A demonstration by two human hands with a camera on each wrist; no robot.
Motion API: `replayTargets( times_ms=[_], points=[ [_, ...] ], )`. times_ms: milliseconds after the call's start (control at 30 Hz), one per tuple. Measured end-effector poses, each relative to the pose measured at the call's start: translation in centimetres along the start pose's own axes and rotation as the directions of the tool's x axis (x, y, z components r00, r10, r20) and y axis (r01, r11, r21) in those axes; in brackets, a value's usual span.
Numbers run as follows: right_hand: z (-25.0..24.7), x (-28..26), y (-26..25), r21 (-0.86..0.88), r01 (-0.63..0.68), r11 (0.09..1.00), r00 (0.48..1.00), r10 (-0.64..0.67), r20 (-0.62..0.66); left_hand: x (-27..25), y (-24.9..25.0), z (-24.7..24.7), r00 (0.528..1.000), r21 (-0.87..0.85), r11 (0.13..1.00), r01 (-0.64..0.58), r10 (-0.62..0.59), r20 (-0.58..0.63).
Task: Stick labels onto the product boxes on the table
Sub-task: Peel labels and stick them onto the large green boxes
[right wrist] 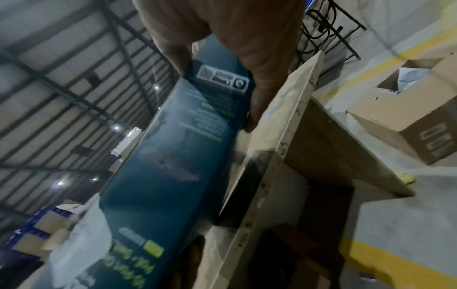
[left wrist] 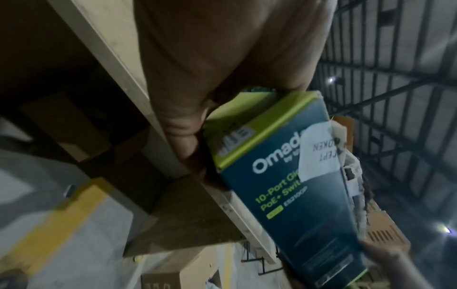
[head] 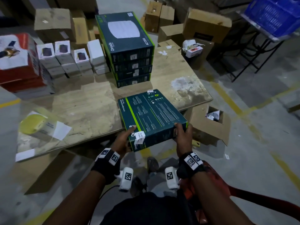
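- Left hand (head: pixel 124 140) and right hand (head: pixel 182 133) grip near corners of teal box (head: pixel 152 116), half over table (head: pixel 84 103) edge.
- Step: positioning it, I'd say; white label (head: pixel 140 137) already on.
- Next: probably onto stack (head: pixel 129 54) behind.

The white label (head: pixel 140 137) on the near side of the dark green box (head: pixel 152 113) is too small to read from the head view. From the left wrist its print is cut off at the box's edge. Fine print on the box top is blurred.
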State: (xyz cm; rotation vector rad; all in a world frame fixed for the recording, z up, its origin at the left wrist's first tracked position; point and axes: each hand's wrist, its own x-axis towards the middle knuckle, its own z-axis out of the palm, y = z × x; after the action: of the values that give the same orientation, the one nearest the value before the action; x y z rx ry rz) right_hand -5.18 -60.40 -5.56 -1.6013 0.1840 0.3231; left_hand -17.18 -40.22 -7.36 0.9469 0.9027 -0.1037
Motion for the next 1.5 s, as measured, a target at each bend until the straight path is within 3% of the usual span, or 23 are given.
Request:
replayTargets(
  times_ms=[133,400,600,733,833,967,1033,1100,1167,1267,1400,1500],
  points=[
    [0.9,0.3,1.4,-0.219,0.041,0.975,0.993,-0.016,0.115,-0.3,0.4,-3.0,0.993,-0.043,0.993,-0.114,0.112,-0.042],
    [6.4,0.5,3.1,-0.335,0.098,0.937,0.898,0.061,0.436,0.1,-0.7,-9.1,0.927,-0.101,0.977,-0.189,0.143,-0.346],
    [10.1,2.8,4.9,-0.450,0.208,0.868,0.846,0.070,0.528,1.3,-1.0,-11.6,0.877,0.068,0.971,-0.228,0.235,-0.418],
    [10.7,5.9,4.6,-0.511,0.280,0.813,0.813,0.082,0.577,2.4,-0.9,-11.4,0.889,0.194,0.971,-0.143,0.212,-0.405],
    [10.4,8.0,3.7,-0.519,0.313,0.796,0.773,0.104,0.626,3.1,-1.2,-11.2,0.885,0.284,0.959,-0.011,0.142,-0.444],
    [10.1,10.7,1.5,-0.533,0.411,0.739,0.692,0.128,0.711,2.7,-1.3,-8.7,0.939,0.479,0.866,0.143,0.035,-0.342],
    [10.7,12.1,0.0,-0.525,0.488,0.697,0.657,0.102,0.747,2.7,-1.2,-6.8,0.960,0.456,0.878,0.146,-0.014,-0.280],
    [11.7,13.6,-1.5,-0.539,0.524,0.660,0.682,0.055,0.729,3.3,-0.5,-5.2,0.967,0.454,0.882,0.123,-0.003,-0.256],
    [12.9,15.5,-1.8,-0.555,0.523,0.647,0.727,0.001,0.687,4.1,0.6,-3.2,0.953,0.356,0.918,0.174,-0.067,-0.295],
    [14.5,17.8,-1.5,-0.560,0.366,0.744,0.815,0.035,0.579,5.3,1.9,0.0,0.957,0.367,0.912,0.183,-0.081,-0.277],
    [15.1,20.1,-1.0,-0.587,0.277,0.761,0.806,0.148,0.574,7.3,3.5,3.7,0.974,0.369,0.919,0.141,-0.061,-0.218],
    [13.6,20.9,0.4,-0.626,0.160,0.763,0.771,0.300,0.562,8.3,4.9,3.9,0.963,0.527,0.848,0.049,0.100,-0.251]
  ],
)
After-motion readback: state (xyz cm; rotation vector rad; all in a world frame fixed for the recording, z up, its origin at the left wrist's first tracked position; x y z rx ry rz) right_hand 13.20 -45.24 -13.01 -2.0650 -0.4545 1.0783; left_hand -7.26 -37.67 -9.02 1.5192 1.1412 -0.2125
